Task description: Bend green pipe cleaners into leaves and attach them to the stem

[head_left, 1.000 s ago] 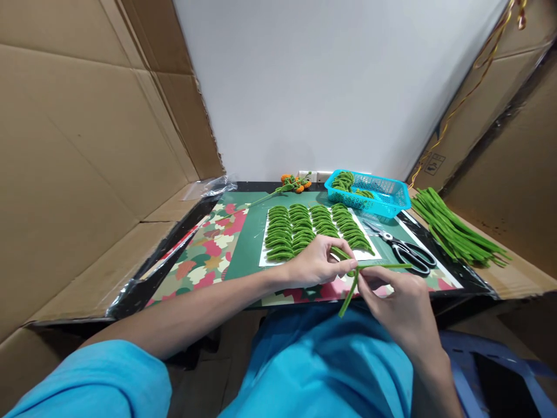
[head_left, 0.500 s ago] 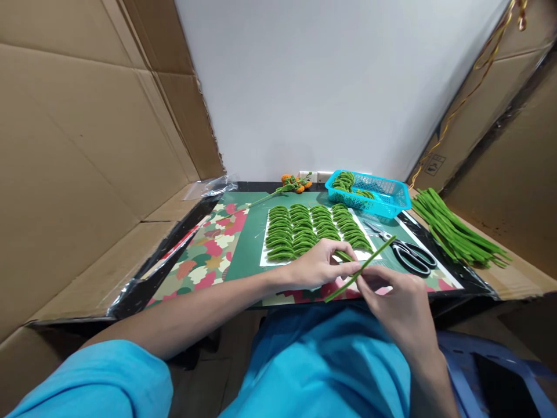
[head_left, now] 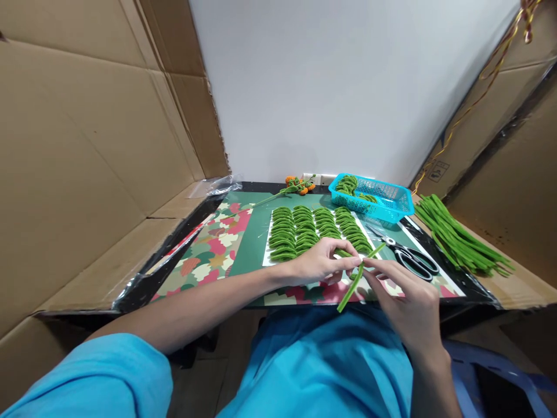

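Observation:
A green pipe cleaner [head_left: 350,290] slants between my hands, its lower end hanging toward my lap. My left hand [head_left: 319,262] is closed, thumb and fingers pinching the green stem near its middle; another bit of green shows within its curled fingers. From the right, the fingertips of my right hand [head_left: 404,293] pinch the same stem, close against the left thumb. Just beyond the hands, rows of curved green pipe-cleaner pieces [head_left: 305,227] lie on a white sheet [head_left: 268,255].
Black-handled scissors [head_left: 413,261] lie right of the sheet. Behind them stands a blue basket [head_left: 394,212] holding more curved pieces. A bundle of straight green pipe cleaners [head_left: 461,238] is at the far right. An orange flower stem [head_left: 300,186] lies at the back. Cardboard walls [head_left: 87,128] flank the table.
The held stem has shifted and bent where my fingers meet; its lower end now points more toward my lap. My right hand has moved slightly right. The view has shifted a little.

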### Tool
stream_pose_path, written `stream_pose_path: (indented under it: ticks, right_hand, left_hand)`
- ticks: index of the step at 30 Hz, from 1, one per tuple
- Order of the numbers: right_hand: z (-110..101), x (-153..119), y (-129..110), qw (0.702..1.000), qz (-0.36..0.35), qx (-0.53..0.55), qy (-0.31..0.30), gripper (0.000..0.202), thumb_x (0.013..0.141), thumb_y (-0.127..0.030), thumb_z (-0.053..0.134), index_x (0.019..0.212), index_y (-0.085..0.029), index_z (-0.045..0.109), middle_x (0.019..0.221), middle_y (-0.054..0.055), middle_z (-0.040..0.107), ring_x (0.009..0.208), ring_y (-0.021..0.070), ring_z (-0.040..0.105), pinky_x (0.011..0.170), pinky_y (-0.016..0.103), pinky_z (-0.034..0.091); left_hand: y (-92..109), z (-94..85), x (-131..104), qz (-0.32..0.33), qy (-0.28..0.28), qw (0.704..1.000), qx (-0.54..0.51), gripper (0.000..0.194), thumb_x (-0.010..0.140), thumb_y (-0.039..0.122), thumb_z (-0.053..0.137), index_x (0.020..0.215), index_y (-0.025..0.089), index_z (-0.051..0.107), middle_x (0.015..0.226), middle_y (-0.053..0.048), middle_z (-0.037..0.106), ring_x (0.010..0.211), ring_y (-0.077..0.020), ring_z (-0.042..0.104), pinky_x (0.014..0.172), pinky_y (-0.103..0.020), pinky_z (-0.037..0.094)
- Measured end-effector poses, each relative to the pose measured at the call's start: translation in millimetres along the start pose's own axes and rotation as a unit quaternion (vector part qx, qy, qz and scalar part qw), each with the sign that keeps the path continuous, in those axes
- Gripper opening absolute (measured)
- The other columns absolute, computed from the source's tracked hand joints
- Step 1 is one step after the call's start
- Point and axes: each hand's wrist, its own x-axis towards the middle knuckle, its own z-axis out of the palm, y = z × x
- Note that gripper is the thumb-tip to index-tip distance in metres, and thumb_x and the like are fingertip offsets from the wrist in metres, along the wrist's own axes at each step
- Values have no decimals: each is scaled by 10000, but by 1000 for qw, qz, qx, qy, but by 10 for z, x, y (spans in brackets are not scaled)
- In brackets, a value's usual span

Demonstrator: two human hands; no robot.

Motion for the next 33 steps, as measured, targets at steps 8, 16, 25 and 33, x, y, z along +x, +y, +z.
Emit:
stream_pose_path:
  ticks: [8, 16, 25, 33]
  right_hand:
    - [-13, 10, 11, 999, -34, -4, 13, 135, 997, -182, 709, 1088, -255, 776, 1047, 25, 813, 901, 197, 791, 829, 305, 596]
    - [12, 14, 25, 998, -56, -33, 18, 123, 1011, -153, 693, 1093, -220, 756, 1037, 28, 805, 900, 173, 781, 823, 273, 564]
    - [-7, 59, -22, 994, -82, -70, 20, 135, 1015, -147, 693, 1104, -208, 773, 1037, 24, 813, 882, 162, 788, 819, 259, 557]
    - [-8, 93, -69, 988, -106, -111, 23, 127, 1038, -153, 660, 1093, -193, 767, 1016, 26, 812, 858, 158, 785, 810, 256, 529]
  left_hand:
    - [38, -77, 1, -10, 8, 1000, 8, 464, 833, 536, 850, 1000, 117, 737, 743, 6, 673, 434, -48, 494, 387, -188, 330]
    - [17, -58, -18, 1, -38, 999, 12, 441, 957, 585, 702, 1076, 169, 616, 581, 64, 538, 437, -86, 455, 416, -195, 356]
    - [41, -92, -17, 5, -32, 999, 30, 466, 913, 594, 752, 1045, 163, 634, 624, 55, 572, 431, -78, 497, 410, -183, 332]
    - [60, -110, -32, 49, -20, 998, 33, 396, 926, 531, 757, 989, 160, 636, 804, 16, 629, 442, -57, 520, 386, -180, 362]
